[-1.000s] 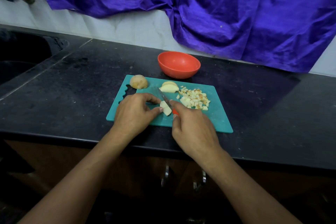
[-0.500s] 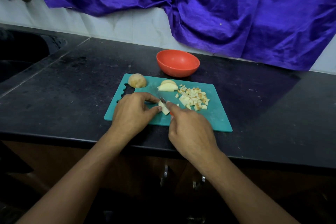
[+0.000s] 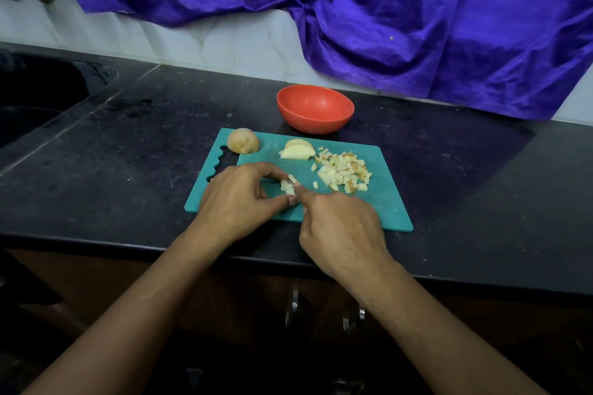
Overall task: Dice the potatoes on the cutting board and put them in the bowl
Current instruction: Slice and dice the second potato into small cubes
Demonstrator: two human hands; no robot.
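Note:
A teal cutting board (image 3: pixel 378 202) lies on the black counter. My left hand (image 3: pixel 240 199) pinches a small potato slice (image 3: pixel 287 187) near the board's middle. My right hand (image 3: pixel 340 228) grips a knife whose handle is hidden in my fist; only a bit of the blade shows at the slice. A pile of diced potato (image 3: pixel 343 171) lies to the right. Two potato wedges (image 3: pixel 297 151) and an unpeeled potato half (image 3: pixel 243 140) lie at the board's far side. Beyond the board stands an empty red bowl (image 3: pixel 315 108).
The black counter (image 3: pixel 128 151) runs left to a dark sink (image 3: pixel 29 106). Purple cloth (image 3: pixel 385 16) hangs over the tiled wall behind. Cabinet handles (image 3: pixel 293 308) show below the counter's front edge.
The knife has moved down through the slice, which now shows as small cut pieces. My right hand has slid closer to my left and now hides the red handle.

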